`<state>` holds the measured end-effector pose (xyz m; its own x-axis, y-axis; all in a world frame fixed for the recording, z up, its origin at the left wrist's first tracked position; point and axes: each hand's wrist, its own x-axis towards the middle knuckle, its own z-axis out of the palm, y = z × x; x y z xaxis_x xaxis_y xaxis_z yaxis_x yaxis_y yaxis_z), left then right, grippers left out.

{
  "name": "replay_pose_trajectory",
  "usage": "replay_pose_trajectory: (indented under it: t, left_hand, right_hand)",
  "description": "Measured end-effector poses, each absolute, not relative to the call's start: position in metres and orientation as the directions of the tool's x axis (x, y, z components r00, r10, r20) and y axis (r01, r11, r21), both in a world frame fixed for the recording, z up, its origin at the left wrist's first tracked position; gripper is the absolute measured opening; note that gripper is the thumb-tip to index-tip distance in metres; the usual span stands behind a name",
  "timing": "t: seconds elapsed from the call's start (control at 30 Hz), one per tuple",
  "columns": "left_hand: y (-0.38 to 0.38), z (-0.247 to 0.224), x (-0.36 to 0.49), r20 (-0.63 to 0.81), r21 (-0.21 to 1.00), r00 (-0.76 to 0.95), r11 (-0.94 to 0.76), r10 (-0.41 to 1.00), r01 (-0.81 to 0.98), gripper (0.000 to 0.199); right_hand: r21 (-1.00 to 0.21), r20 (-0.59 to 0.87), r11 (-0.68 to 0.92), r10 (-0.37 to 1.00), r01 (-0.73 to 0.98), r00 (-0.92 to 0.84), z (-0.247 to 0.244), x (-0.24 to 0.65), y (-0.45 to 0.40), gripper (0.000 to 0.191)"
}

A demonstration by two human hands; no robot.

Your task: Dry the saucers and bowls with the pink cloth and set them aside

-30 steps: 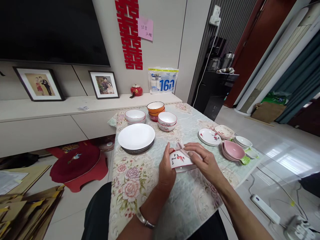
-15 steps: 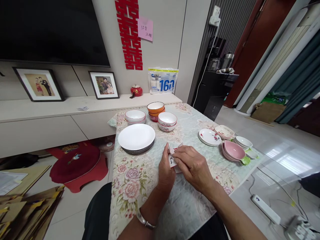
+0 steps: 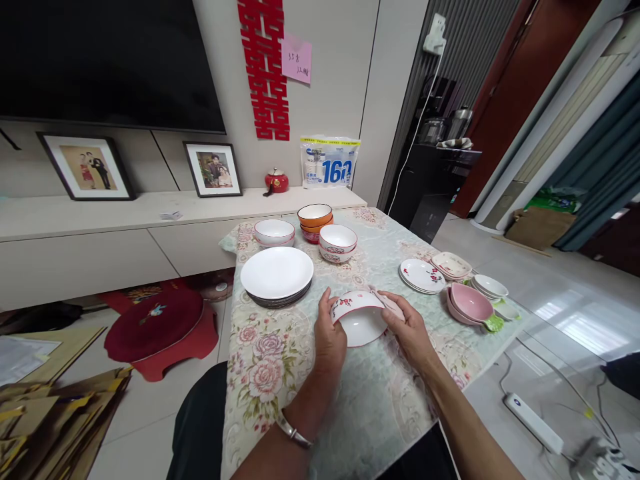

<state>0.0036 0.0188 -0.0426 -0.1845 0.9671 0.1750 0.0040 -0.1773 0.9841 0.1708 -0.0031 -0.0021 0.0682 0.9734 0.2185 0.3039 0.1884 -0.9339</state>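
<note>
A white bowl (image 3: 363,328) with a red rim and red flowers on its outside is held tilted above the cloth, its inside facing me. My left hand (image 3: 331,337) grips the bowl's left edge, thumb at the rim. At its right side my right hand (image 3: 407,327) presses a pale pinkish cloth (image 3: 391,305) against the bowl's wall. Beyond the bowl sit a stack of white plates (image 3: 277,273) and white bowls (image 3: 338,239) with red rims. Orange bowls (image 3: 315,215) and a pale bowl (image 3: 275,232) stand farther back.
On the right of the flowered tablecloth (image 3: 265,380) are flowered plates (image 3: 423,275), square dishes (image 3: 451,264), small white bowls (image 3: 490,285) and pink leaf-shaped bowls (image 3: 471,303). A red stool (image 3: 155,327) stands left of the table, a low cabinet (image 3: 100,263) behind.
The bowl has turned so that its inside now shows. My right hand has moved right, away from my left hand, and the cloth now shows at the bowl's right side.
</note>
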Motion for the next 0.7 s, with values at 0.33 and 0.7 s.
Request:
replay_pose_trajectory:
  t: [0.33,0.7]
  left_hand:
    - [0.019,-0.040,0.007,0.113,0.992,-0.152,-0.119,0.982,-0.028,0.069]
    - [0.014,-0.031,0.000,0.246,0.967,-0.093,-0.251,0.965,-0.043,0.068]
  right_hand:
    - [-0.440,0.620,0.409,0.783,0.800,-0.059,0.005,0.167,0.009,0.045]
    - [-0.303,0.561,0.560,0.759,0.771,-0.331,0.051,0.147,-0.013,0.037]
